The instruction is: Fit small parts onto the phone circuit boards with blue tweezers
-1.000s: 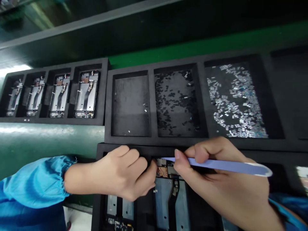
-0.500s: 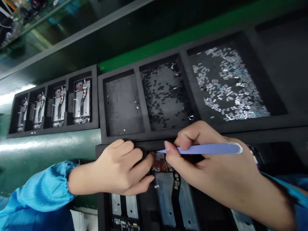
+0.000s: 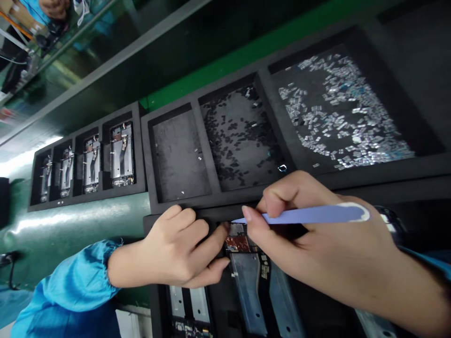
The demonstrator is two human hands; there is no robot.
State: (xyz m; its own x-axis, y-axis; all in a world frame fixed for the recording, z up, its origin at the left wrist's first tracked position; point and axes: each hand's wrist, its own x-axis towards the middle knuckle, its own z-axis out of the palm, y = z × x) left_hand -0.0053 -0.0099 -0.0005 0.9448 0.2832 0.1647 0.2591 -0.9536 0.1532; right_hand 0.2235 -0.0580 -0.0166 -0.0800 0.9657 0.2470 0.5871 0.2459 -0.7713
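Observation:
My right hand is closed around a pair of light purple tweezers. Their tip meets the top end of an opened phone, which has a copper-coloured patch and a dark ribbon cable. At that same end, on the left, the index fingertip of my left hand touches the phone. The left thumb is by the phone's left edge and the other fingers are curled; whatever they may hold is hidden. The phone lies in a black foam tray, partly covered by my hands. Another opened phone lies to its left.
Beyond my hands, a black foam tray has compartments with dark small pieces and shiny clear pieces. At left, another foam tray holds several opened phones. A person's hand shows at the top left.
The view has shifted a little, so the left tray sits further right in it. Both hands keep nearly the same hold, with the tweezer tip still at the phone's top end.

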